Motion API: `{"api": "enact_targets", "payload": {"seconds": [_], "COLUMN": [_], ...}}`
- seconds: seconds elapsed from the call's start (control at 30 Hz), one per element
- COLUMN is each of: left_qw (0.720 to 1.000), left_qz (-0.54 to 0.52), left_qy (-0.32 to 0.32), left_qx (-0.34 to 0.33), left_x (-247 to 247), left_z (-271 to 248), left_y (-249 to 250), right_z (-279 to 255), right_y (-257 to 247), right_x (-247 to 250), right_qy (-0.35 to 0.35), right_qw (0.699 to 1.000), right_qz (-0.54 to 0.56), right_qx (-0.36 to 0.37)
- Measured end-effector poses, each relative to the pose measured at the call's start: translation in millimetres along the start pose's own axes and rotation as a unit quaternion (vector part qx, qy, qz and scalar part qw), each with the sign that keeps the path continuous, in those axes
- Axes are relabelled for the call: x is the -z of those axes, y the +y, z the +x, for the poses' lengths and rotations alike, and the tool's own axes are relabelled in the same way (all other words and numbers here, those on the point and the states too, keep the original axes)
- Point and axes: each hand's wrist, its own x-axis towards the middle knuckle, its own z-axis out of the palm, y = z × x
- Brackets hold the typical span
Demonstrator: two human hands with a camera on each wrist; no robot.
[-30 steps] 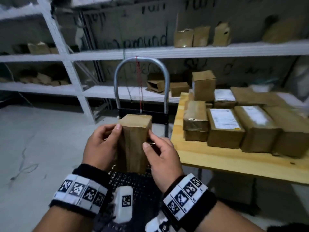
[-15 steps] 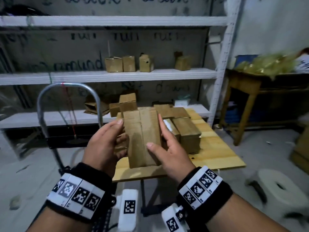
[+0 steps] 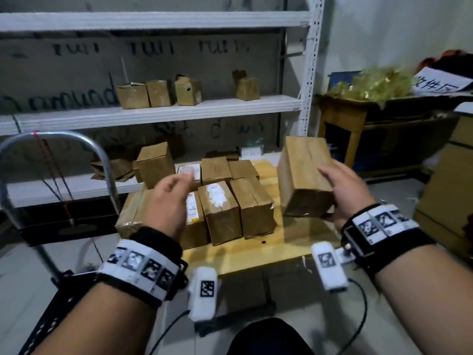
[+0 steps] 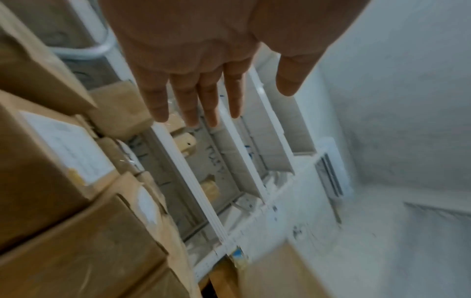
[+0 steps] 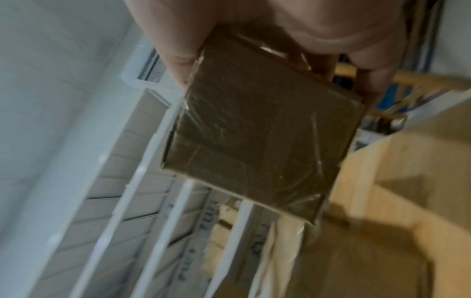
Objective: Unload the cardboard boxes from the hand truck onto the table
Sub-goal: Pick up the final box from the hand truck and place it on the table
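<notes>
My right hand (image 3: 343, 190) grips a tall taped cardboard box (image 3: 303, 175) and holds it tilted above the right part of the wooden table (image 3: 256, 257). The right wrist view shows the box's (image 5: 260, 131) end face clamped between thumb and fingers. My left hand (image 3: 169, 198) floats empty over the left boxes, its fingers (image 4: 188, 96) straight and spread. Several cardboard boxes (image 3: 220, 208) lie side by side on the table. The hand truck's metal handle (image 3: 64, 139) arches at the left; its load plate is hidden.
White metal shelving (image 3: 153, 114) with small boxes runs behind the table. A wooden side table (image 3: 340, 119) with yellow wrapping stands at the right, and a large carton (image 3: 450, 190) sits on the floor at the far right.
My left hand has let go of the box and drawn left. The right hand alone has carried the box rightward, over the table's right side. My view has turned further toward the table.
</notes>
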Motion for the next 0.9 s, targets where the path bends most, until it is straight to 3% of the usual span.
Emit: {"api": "enact_targets", "payload": {"seconds": [0.1,0.23,0.33,0.43,0.57,0.77,0.9], "left_qw": [0.997,0.992,0.982,0.973,0.965,0.957,0.956], "left_qz": [-0.042,0.069,0.123,0.136,0.174,0.222,0.223], "left_qy": [0.038,0.097,0.136,0.179,0.176,0.121,0.128], "left_qx": [0.047,0.030,0.039,0.050,0.087,0.143,0.141], "left_x": [21.8,39.1,46.6,61.6,75.8,70.5,74.8], "left_z": [22.8,34.7,39.9,46.3,60.4,63.1,59.2], "left_y": [-9.1,-26.4,-36.2,-41.2,-48.0,-65.9,-63.2], "right_z": [39.8,81.6,97.5,116.5,118.4,112.2,108.0], "right_y": [13.4,34.5,38.6,53.3,69.1,80.0,80.1], "right_x": [15.0,9.1,-4.1,-13.7,-22.8,-27.5,-26.8], "right_qy": [0.031,0.005,-0.007,-0.043,-0.061,-0.062,-0.022], "right_qw": [0.996,0.974,0.948,0.902,0.931,0.948,0.963], "right_qz": [-0.081,-0.221,-0.314,-0.428,-0.356,-0.308,-0.268], "right_qx": [-0.033,-0.042,-0.056,-0.043,-0.048,-0.040,-0.037]}}
